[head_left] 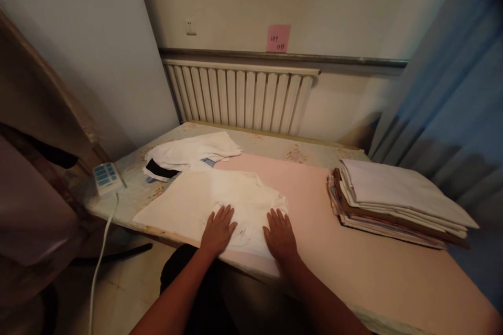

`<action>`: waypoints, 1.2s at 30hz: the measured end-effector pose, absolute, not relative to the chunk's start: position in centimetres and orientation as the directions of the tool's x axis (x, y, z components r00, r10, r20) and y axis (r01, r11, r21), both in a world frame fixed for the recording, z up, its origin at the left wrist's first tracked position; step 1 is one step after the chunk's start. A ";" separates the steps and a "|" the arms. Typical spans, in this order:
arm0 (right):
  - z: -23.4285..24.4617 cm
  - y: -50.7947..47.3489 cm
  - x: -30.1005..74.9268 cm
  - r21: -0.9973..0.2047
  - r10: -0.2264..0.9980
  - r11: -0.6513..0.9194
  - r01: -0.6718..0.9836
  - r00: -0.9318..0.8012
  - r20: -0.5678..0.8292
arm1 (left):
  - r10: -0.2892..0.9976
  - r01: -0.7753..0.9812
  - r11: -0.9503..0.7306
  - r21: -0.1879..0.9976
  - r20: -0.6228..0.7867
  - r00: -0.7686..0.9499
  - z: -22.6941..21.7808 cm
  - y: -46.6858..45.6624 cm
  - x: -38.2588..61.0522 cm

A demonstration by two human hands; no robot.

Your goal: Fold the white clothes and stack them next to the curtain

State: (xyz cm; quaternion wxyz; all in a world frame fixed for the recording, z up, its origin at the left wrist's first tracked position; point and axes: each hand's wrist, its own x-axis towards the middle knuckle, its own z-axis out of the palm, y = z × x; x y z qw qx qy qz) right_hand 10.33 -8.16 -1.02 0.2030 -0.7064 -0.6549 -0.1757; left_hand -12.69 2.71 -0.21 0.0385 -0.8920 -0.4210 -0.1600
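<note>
A white T-shirt (pixel 192 193) lies spread on the pink-covered table, with its body toward the left and a sleeve toward the right. My left hand (pixel 219 227) rests flat on it near the front edge, fingers stretched out. Also flat, my right hand (pixel 280 233) presses on the shirt's right end with its fingers spread. Between the two hands the fabric shows small wrinkles and a dark mark I cannot make out. Behind the shirt lies another white garment (pixel 192 149), loosely heaped, with a black patch (pixel 159 169) at its left.
A stack of folded cloths (pixel 404 193) sits on the table (pixel 377 277) at the right. A white power strip (pixel 107 178) with a cord lies at the left corner. Behind stand a radiator (pixel 243 97) and a wall with a pink note (pixel 278 38). A blue curtain (pixel 451 99) hangs at right.
</note>
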 end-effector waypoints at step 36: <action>-1.1 -8.2 10.2 -0.035 0.860 -0.062 0.997 0.071 0.506 | 0.765 0.779 -0.621 0.085 0.284 0.578 -0.4 3.8 -14.7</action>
